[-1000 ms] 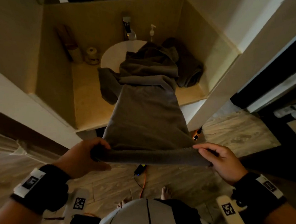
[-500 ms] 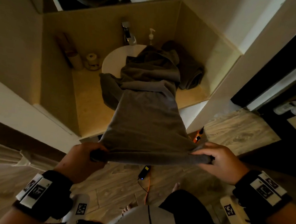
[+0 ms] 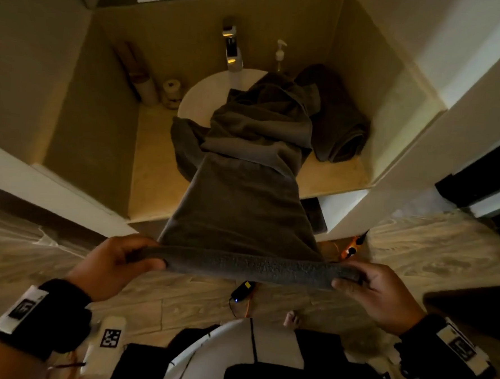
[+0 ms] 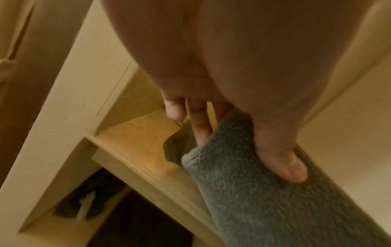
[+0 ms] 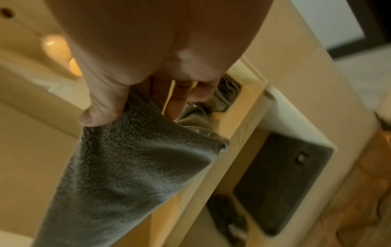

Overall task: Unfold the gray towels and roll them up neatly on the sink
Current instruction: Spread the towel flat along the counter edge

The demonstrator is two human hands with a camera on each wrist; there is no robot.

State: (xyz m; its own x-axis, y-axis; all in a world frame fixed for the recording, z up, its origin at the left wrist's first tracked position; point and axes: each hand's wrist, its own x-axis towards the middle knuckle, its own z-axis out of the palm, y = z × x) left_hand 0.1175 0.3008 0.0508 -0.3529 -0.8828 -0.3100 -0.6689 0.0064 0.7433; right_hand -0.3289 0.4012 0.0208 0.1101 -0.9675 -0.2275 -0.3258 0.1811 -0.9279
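A long gray towel (image 3: 241, 209) stretches from the round white sink (image 3: 208, 90) out over the counter's front edge toward me. Its near end is turned into a narrow roll (image 3: 250, 267) held level in the air. My left hand (image 3: 121, 263) pinches the roll's left end (image 4: 243, 167), thumb on top and fingers underneath. My right hand (image 3: 374, 290) pinches the right end (image 5: 137, 150) the same way. The towel's far part lies bunched over the basin. A second gray towel (image 3: 337, 127), rolled up, lies on the counter right of the sink.
A chrome tap (image 3: 232, 50) and a soap pump bottle (image 3: 280, 55) stand behind the basin. Paper rolls (image 3: 161, 91) sit at the counter's back left. The beige counter (image 3: 156, 177) is boxed in by walls. A black device with an orange cable (image 3: 242, 291) lies on the wooden floor.
Both hands have rolled the towel's near edge over, so the rolled band is thicker and its fluffy side faces me. The hands sit slightly farther apart.
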